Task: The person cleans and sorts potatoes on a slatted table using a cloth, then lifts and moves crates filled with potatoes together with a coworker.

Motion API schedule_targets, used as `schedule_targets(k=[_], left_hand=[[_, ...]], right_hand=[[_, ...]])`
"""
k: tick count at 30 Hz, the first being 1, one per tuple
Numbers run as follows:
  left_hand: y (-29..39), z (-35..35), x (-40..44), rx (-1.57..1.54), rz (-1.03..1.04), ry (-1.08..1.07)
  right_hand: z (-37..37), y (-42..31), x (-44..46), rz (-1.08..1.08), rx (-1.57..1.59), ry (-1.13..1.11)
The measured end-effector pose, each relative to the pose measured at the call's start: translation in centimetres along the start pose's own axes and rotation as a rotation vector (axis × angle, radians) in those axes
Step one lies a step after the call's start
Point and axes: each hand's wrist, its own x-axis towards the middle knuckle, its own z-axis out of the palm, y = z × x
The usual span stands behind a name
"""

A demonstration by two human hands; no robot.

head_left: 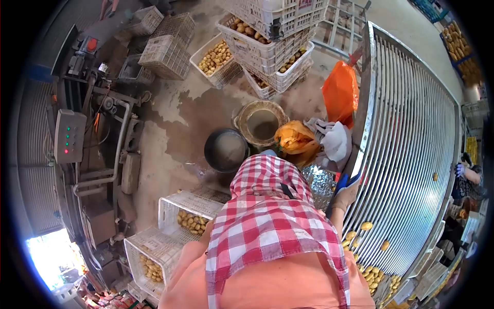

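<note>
A blue glove covers my right hand (348, 184), which lies at the near side of the metal frame (364, 139) of a roller conveyor (406, 154). Its fingers look spread, and I see nothing held in them. My left hand is out of sight behind the red-and-white checked hood (272, 216) and my body. Potatoes (371, 275) are gathered on the lower end of the rollers, with a few scattered higher up. Left of my right hand is shiny silver material (317, 181), partly hidden by the hood.
A black tub (226, 150) and a round basin (261, 125) stand on the wet floor ahead. Orange bags (340, 92) hang by the conveyor. Potato crates (136, 246) are at left, with stacked crates (267, 54) ahead. Machinery with a control box (70, 136) lines the left. Another person (471, 177) is far right.
</note>
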Motion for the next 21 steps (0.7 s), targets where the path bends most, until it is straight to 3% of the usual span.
schedule_targets(k=[7,11,13,15,16,17,21], left_hand=[[4.5,-4.6,9.5,0.247,0.286,0.021],[3.8,-8.8,19.3,0.392,0.736,0.010],[8.0,-11.8,19.4,1.112,0.898,0.054],[12.8,-12.6,18.8,0.837,0.750,0.152],[15.5,-12.9,17.6,0.758,0.854,0.151],[18.6,-13.1,15.8,0.689,0.672,0.170],[25.1,-15.1,12.3,0.780,0.678,0.226]], right_hand=[[0.1,0.9,0.2,0.009,0.110,-0.009],[-0.2,0.7,0.0,0.052,0.123,-0.004],[-0.7,0.4,0.3,0.103,0.153,-0.068],[-1.2,-0.1,0.5,0.142,0.196,-0.087],[-0.7,0.4,0.4,0.076,0.211,-0.021],[-0.2,0.9,0.3,0.075,0.190,-0.005],[0.7,1.1,0.5,0.141,0.284,0.018]])
